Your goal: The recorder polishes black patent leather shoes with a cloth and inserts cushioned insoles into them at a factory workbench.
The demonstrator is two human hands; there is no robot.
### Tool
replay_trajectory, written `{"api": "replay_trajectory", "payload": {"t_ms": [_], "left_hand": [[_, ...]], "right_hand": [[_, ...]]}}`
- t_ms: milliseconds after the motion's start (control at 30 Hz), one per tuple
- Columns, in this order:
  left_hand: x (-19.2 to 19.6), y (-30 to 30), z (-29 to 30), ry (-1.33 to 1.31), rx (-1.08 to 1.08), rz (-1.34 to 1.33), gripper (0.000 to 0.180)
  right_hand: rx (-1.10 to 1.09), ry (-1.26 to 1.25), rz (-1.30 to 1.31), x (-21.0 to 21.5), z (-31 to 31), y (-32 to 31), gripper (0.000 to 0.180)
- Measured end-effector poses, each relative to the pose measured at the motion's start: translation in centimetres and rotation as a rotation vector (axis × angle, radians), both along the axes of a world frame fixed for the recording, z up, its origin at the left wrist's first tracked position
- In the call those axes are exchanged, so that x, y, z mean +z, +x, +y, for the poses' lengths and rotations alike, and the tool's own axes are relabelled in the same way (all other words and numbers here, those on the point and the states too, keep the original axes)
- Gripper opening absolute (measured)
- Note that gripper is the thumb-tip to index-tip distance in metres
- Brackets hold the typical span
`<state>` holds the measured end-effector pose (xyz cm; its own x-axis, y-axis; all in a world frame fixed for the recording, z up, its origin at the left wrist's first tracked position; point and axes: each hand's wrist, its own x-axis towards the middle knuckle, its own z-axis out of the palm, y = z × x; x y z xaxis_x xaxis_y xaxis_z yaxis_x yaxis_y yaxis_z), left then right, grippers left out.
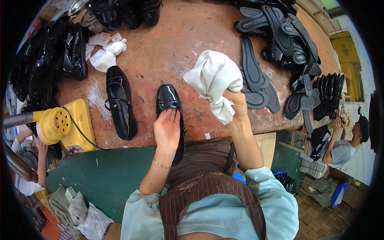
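Observation:
My left hand (pixel 167 130) lies palm up with its fingertips tucked into the opening of a shiny black patent shoe (pixel 168 97), holding it from inside. The toe points away from me, and the heel end reaches past the table's near edge. My right hand (pixel 237 105) is closed around a bunched white cloth (pixel 214 76), raised above the table to the right of that shoe. To the left lies another black shoe (pixel 119 104) with a strap, standing apart from my hand.
A yellow machine (pixel 76 126) sits at the table's left edge. Black shoes (pixel 46 60) crowd the far left; grey insoles (pixel 253 64) and more shoes pile up at right. Crumpled white paper (pixel 105 60) lies behind the strap shoe. Another person (pixel 344 140) is at far right.

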<state>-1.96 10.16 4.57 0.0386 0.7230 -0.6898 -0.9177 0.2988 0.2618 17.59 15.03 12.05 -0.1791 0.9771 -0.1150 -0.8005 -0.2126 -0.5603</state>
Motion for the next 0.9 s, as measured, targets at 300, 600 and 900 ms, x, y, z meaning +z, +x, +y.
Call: {"api": "replay_trajectory", "payload": {"t_ms": [300,600,900], "left_hand": [[-2.5,0.0,2.0,0.185,0.218,-0.264,0.037],[3.3,0.0,-1.7,0.689,-0.138,-0.203,0.013],[7.0,0.5,-5.4,0.759,-0.145,-0.289,0.048]], "right_hand": [[-0.116,-0.013,-0.209,0.9,-1.7,0.4,0.053],[-0.349,0.421,-1.187,3.7,-2.9,0.3,0.042],[-0.241,0.974,-1.527,6.3,-4.9,-4.9,0.067]]}}
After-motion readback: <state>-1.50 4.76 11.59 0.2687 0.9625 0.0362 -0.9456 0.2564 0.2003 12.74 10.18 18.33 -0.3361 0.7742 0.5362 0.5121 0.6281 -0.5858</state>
